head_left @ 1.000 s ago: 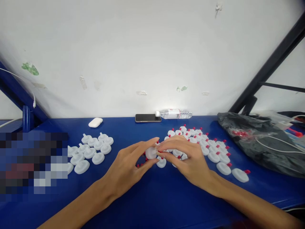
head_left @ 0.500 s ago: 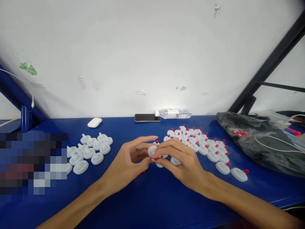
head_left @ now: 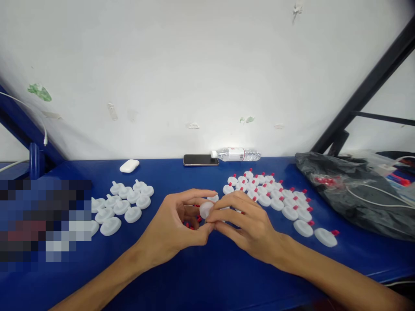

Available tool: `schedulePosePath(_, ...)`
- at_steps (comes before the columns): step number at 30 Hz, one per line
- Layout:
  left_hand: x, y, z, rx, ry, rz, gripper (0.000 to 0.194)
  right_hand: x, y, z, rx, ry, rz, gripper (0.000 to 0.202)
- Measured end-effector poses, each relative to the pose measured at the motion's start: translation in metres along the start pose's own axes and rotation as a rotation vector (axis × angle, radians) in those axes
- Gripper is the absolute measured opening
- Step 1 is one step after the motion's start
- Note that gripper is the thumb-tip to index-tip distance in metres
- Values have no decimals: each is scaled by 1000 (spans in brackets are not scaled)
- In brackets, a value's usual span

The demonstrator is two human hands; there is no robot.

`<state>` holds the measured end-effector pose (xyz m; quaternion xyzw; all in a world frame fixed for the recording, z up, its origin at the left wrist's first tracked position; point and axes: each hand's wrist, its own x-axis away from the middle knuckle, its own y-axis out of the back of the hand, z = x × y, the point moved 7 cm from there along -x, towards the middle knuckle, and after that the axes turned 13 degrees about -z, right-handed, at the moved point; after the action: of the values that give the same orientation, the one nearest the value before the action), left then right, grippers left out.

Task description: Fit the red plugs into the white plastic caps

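Observation:
Between my two hands is a small white plastic nozzle cap (head_left: 205,210), its round base facing me. My left hand (head_left: 177,220) curls around its left side, with the thumb tip near my right thumb. From the right, my right hand (head_left: 244,218) pinches it; these fingers hide its nozzle end. Small red tips (head_left: 193,223) lie on the table behind and under my left hand, partly hidden. Right of my hands stand rows of white nozzle caps fitted with red tips (head_left: 276,203). A group of white nozzle caps without red tips (head_left: 110,226) sits on the left.
Along the wall lie a white earphone case (head_left: 129,166), a black phone (head_left: 201,160) and a clear water bottle (head_left: 236,154). A dark plastic bag (head_left: 343,198) with a packet of red pieces (head_left: 327,180) covers the right side of the blue table (head_left: 207,276).
Both hands have shifted slightly, with the thumbs a little lower and to the right. The red part seen at my right fingertips is now hidden. More loose red tips show behind my left hand.

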<state>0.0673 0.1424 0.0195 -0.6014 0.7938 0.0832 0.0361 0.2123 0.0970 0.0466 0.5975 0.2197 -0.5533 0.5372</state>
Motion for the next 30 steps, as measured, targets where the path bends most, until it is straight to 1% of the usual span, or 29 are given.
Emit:
schedulePosePath(2,-1,3,-4,-39,-14,-28,40,0,0,0,-7,-5,-3,19)
schedulePosePath(4,-5,9,-7,-87,-27,-64,32,-1,0,-3,-4,-44,2,26)
schedulePosePath(6,-12,21,-9,-148,-43,-124,32,-1,-1,-6,9,-100,19,32)
schedulePosePath(8,-20,36,-8,-240,-69,-206,36,1,-4,-9,33,-134,60,30)
schedulePosePath(11,-30,62,-2,-451,-138,-362,37,5,-15,-10,107,-109,207,23)
schedulePosePath(13,-35,73,4,-605,-195,-433,34,9,-23,-9,167,-56,317,23)
schedulePosePath(15,-39,78,10,-727,-239,-439,34,12,-28,-8,207,-11,391,24)
schedulePosePath(17,-41,77,15,-811,-272,-400,34,13,-30,-8,221,16,421,21)
schedulePosePath(21,-43,68,19,-908,-330,-303,27,15,-30,-10,212,42,418,15)
schedulePosePath(23,-43,65,20,-948,-356,-283,24,17,-31,-10,211,62,409,14)
schedulePosePath(26,-44,67,17,-1036,-393,-302,25,18,-31,-10,214,99,385,15)
schedulePosePath(30,-47,84,-1,-1224,-448,-402,39,16,-28,-10,196,81,353,14)
